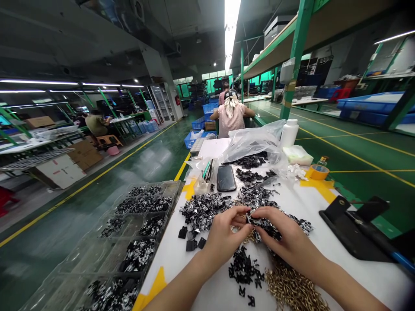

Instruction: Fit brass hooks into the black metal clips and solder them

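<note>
My left hand [225, 235] and my right hand [282, 235] meet over the white table [207, 263], fingertips pinched together on a small black plastic part [251, 219]. Under and around them lie heaps of small black parts [202, 209] and a loose scatter of black pieces [244, 270] nearer to me. A pile of small brass-coloured metal pieces [292, 287] lies below my right wrist. Both hands are closed in a pinch.
A clear compartment tray [129, 242] of black parts hangs off the table's left side. A phone [226, 178], a plastic bag [256, 142], a white bottle [289, 133], a tape roll [318, 172] and a black fixture [353, 226] stand farther back. A person [231, 116] sits ahead, back turned.
</note>
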Demonstrator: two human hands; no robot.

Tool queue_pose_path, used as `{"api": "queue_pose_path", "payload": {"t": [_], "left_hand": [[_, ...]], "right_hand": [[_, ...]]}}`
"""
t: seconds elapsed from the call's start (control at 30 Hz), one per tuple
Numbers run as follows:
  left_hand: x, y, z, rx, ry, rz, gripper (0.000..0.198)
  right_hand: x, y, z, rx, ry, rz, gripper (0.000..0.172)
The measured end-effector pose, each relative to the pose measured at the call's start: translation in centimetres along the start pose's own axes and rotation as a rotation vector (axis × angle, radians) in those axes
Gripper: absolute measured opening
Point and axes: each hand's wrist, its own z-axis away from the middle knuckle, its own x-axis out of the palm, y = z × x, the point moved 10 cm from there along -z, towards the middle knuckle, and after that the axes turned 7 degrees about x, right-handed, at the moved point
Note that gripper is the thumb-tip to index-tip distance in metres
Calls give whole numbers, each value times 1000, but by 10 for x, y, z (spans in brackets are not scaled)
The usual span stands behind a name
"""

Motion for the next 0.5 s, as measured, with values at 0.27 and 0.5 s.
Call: {"api": "queue_pose_path", "payload": {"t": [0.27,0.5], "left_hand": [[-1,1,1,19,7,-24,32],[0,-6,1,-32,15,64,31]], "right_hand": [[2,5,4,16,11,4,22],[9,-1,7,-80,1,100,29]]}}
